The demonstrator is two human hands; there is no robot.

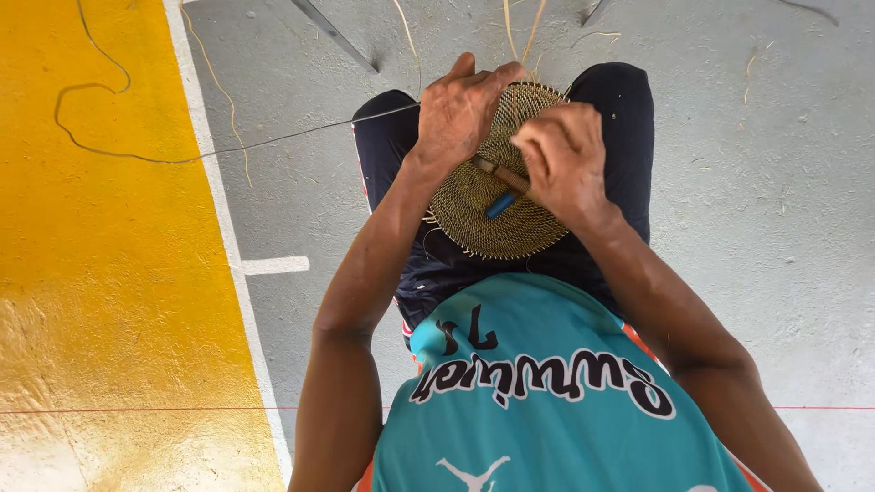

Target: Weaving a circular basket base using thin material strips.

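Note:
A round woven disc [483,219] of tan fibre rests on my lap, over dark shorts. My left hand [456,109] grips its far left rim, fingers curled over the edge. My right hand [563,155] is closed on a small tool with a brown shaft and a blue end [499,202], which lies across the disc's middle. Loose fibre strands [521,27] rise from the far rim of the disc.
I sit on a grey concrete floor [775,182]. A yellow painted area [100,273] with a white border line [223,219] lies to the left. A thin dark strand [182,159] trails across it. Scattered fibre scraps lie at the top right.

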